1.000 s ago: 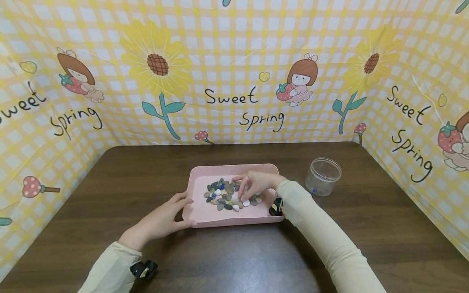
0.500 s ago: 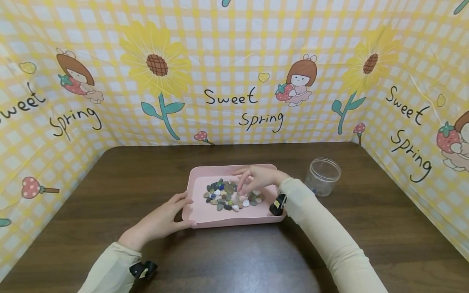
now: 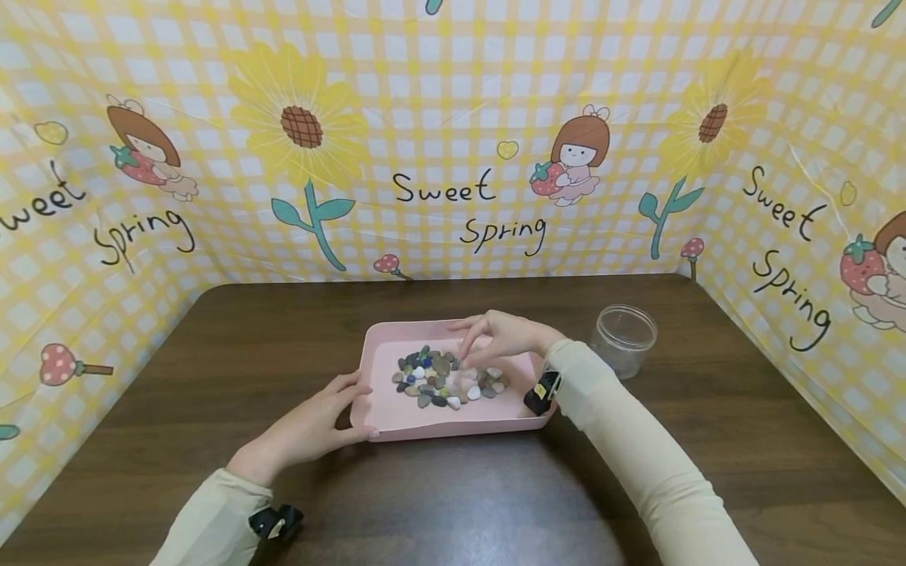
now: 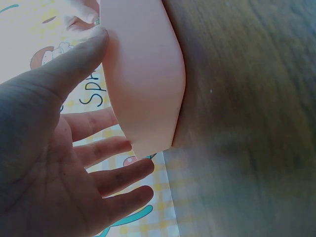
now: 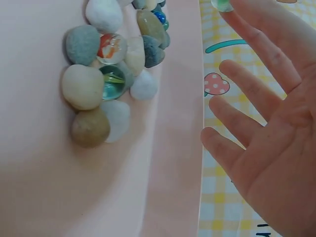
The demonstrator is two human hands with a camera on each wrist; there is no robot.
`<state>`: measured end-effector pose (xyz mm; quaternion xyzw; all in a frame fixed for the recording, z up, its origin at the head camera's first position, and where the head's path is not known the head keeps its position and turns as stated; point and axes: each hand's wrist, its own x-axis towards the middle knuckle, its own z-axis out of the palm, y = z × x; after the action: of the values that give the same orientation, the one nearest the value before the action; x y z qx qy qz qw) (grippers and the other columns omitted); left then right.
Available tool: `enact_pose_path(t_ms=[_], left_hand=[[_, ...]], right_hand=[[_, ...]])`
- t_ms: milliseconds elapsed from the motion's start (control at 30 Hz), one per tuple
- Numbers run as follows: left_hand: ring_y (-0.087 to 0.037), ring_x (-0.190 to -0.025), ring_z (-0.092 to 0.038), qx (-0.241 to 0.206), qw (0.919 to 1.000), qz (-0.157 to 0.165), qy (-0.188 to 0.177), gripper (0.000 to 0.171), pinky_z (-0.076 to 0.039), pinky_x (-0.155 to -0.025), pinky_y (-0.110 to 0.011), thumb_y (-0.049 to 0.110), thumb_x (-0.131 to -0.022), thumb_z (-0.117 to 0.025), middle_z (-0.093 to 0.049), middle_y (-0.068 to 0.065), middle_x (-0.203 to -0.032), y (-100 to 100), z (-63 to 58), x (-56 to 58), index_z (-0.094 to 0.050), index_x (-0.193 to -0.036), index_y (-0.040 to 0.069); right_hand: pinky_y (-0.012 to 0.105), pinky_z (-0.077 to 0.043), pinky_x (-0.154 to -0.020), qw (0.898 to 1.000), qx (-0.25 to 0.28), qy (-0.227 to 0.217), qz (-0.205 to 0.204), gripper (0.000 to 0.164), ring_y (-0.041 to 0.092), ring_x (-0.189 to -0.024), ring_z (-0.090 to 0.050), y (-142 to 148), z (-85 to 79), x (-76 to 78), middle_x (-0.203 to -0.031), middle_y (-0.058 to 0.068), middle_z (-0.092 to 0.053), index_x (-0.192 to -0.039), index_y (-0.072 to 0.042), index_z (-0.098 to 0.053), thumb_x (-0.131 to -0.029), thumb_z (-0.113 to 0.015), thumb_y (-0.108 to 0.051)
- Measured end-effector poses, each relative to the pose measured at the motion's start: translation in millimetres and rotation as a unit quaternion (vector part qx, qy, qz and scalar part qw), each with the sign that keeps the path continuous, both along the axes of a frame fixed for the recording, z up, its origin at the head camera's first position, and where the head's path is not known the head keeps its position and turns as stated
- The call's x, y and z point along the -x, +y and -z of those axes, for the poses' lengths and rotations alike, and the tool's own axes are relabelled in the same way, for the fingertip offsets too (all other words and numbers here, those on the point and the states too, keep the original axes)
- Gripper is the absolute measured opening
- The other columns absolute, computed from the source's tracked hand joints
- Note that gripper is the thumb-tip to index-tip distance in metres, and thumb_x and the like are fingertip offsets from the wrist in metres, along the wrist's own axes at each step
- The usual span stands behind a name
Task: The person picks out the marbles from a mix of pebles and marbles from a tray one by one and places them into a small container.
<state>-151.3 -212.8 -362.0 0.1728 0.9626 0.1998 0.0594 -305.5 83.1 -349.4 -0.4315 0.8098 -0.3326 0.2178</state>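
A pink tray (image 3: 453, 430) holds a pile of pebbles (image 3: 442, 366) and several glass marbles (image 5: 111, 49). My left hand (image 3: 311, 424) touches the tray's near-left corner, its thumb at the front rim and fingertips along the left side. In the left wrist view the fingers (image 4: 113, 148) look spread and fairly straight. Just above the tray's right half, my right hand (image 3: 506, 334) pinches a clear greenish marble (image 5: 223, 5) with thumb and index finger, partly cut off by the right wrist view's top edge. The other fingers are extended. A clear jar (image 3: 624, 339) stands right of the tray.
The brown wooden table (image 3: 425, 503) carries the tray and jar. A yellow checked cloth (image 3: 453, 94) printed with flowers and lettering hangs behind and on both sides. The right sleeve (image 3: 630, 448) passes close in front of the jar.
My right hand has risen from the pebbles and shifted slightly toward the back right. The left hand stays at the tray corner.
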Motion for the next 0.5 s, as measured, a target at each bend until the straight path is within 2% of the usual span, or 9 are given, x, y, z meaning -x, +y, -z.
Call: enact_pose_path(t_ms=[333, 500], left_hand=[[-0.041, -0.127, -0.044, 0.002, 1.0, -0.001, -0.002, 0.07, -0.04, -0.1, -0.054, 0.048, -0.081, -0.066, -0.034, -0.024, -0.146, 0, -0.4, 0.3, -0.05, -0.132, 0.002], [-0.041, -0.127, -0.044, 0.002, 1.0, 0.0, -0.004, 0.07, -0.04, -0.1, -0.054, 0.048, -0.081, -0.066, -0.034, -0.024, -0.146, 0, -1.8, 0.0, -0.05, -0.132, 0.002]], right_hand=[[0.043, -0.027, -0.114, 1.0, 0.026, 0.016, -0.001, 0.01, 0.021, -0.14, -0.032, 7, -8.0, 0.3, -0.147, 0.013, -0.041, -0.09, -0.013, -0.075, -0.082, -0.071, -0.017], [0.045, -0.025, -0.115, 0.999, 0.033, 0.006, 0.015, 0.008, 0.02, -0.14, -0.032, 10, -13.0, -2.5, -0.146, 0.009, -0.042, -0.088, -0.014, -0.075, -0.081, -0.072, -0.018]])
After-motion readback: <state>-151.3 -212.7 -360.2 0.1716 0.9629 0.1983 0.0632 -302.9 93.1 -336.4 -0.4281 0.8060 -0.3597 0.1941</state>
